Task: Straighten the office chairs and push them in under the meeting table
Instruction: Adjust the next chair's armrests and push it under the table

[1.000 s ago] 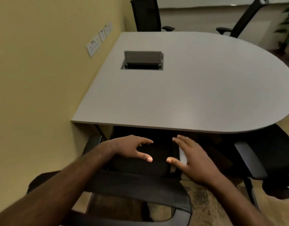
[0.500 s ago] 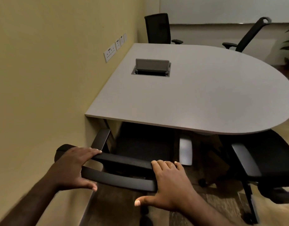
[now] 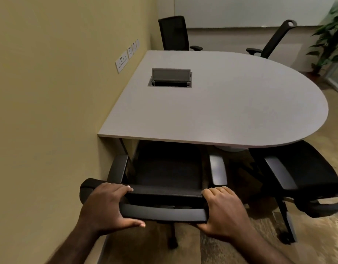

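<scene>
Near chair (image 3: 164, 174) sitting at the counter's (image 3: 231, 111) straight near edge, seat partly under, close beside the wall (image 3: 50, 92). Left hand (image 3: 105, 206) and right hand (image 3: 223, 210) gripping the backrest top, fingers curling over it. Risks: armrests (image 3: 218, 169) catching the counter edge, if they ride too high (clearance unclear); left armrest scraping the wall. Second chair (image 3: 305, 174) at the rounded corner is sitting skewed; the two may be clashing.

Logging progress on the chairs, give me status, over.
Both hands, left and right, grip the near chair's backrest. Seat partly under the table. Wall close on its left; second chair angled alongside.
</scene>
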`<state>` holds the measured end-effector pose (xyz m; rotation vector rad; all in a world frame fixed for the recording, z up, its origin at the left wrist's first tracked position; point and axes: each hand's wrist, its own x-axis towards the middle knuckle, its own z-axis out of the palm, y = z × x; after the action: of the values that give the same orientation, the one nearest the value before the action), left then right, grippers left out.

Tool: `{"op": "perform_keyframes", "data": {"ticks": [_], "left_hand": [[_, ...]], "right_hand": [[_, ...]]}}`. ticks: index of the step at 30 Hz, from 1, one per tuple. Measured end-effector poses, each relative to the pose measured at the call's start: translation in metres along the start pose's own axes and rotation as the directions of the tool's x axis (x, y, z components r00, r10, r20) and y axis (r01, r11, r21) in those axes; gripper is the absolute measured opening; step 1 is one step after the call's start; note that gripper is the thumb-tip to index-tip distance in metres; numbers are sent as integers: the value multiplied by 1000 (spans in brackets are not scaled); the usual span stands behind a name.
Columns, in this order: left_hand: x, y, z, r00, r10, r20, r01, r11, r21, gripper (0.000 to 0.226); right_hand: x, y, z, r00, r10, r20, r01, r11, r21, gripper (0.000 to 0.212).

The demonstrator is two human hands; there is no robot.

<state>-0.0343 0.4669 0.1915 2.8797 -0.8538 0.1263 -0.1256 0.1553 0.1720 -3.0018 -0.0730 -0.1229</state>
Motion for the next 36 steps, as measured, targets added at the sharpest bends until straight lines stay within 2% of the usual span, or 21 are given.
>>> {"op": "perform_keyframes", "data": {"ticks": [5, 10, 15, 26, 36], "left_hand": [[-25, 14, 3, 999, 43, 2, -43, 999, -4, 98], [-40, 27, 3, 998, 54, -20, -55, 998, -35, 101], [-40, 33, 0, 1000, 17, 16, -17, 1000, -14, 101], [2, 30, 1, 994, -86, 65, 88, 996, -20, 100], [64, -5, 8, 993, -112, 25, 112, 993, -31, 103]], "right_hand": [[-29, 1, 0, 998, -30, -50, 29, 999, -23, 78], [-47, 7, -1, 997, -48, -66, 45, 998, -41, 90], [-46, 12, -2, 994, -54, -93, 48, 996, -70, 102], [2, 35, -1, 991, -72, -116, 64, 995, -71, 92], [63, 42, 4, 989, -49, -142, 40, 997, -64, 91]]}}
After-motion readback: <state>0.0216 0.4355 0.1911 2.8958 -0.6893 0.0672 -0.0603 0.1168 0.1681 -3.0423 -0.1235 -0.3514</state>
